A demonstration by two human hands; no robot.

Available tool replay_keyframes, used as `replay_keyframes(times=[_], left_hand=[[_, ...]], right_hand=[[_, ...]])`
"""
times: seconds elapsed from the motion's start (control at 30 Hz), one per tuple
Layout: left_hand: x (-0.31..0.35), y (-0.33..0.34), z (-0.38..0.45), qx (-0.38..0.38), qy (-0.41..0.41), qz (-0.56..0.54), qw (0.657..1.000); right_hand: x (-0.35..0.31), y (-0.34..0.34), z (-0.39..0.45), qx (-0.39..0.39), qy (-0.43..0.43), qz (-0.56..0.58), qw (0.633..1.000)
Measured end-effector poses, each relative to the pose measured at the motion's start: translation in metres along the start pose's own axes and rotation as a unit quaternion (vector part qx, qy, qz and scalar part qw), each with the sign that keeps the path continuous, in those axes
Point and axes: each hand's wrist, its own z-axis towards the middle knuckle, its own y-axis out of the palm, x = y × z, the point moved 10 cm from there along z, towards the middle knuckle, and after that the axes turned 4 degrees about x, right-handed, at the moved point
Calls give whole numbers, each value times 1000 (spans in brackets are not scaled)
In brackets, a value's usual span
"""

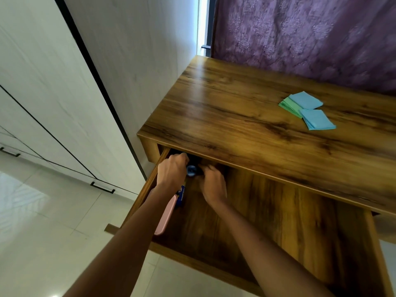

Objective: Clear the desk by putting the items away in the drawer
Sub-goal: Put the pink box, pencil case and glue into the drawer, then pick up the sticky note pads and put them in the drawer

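The wooden drawer (278, 221) is pulled out below the desk top (246, 116). Both hands reach into its far left corner, under the desk edge. My left hand (171, 172) and my right hand (212, 183) close around a small dark object with a blue round cap (191, 169) between them. A pink flat case (165, 215) and a blue packet (180, 196) lie along the drawer's left wall, partly hidden by my left forearm. Blue and green paper pads (307, 109) rest on the desk top at the right.
White wardrobe doors with black handles (102, 187) stand to the left over a pale tiled floor (53, 221). A purple curtain (310, 35) hangs behind the desk. The drawer's bottom shows bare wood right of my hands.
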Motion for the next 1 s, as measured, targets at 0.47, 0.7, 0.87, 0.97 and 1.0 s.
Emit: replay_keyframes(times=[0.47, 0.7, 0.87, 0.97, 1.0], left_hand=[[154, -41, -10, 54, 104, -72, 991], [252, -28, 22, 5, 123, -172, 977], [303, 13, 80, -23, 76, -205, 975], [325, 50, 115, -53, 29, -229, 972], [330, 62, 125, -62, 6, -243, 968]], right_hand=[[72, -170, -39, 188, 151, 50, 969], [144, -268, -13, 279, 213, 98, 931], [219, -288, 48, 273, 266, 137, 914], [266, -288, 84, 259, 298, 149, 907], [280, -288, 95, 254, 308, 150, 905]])
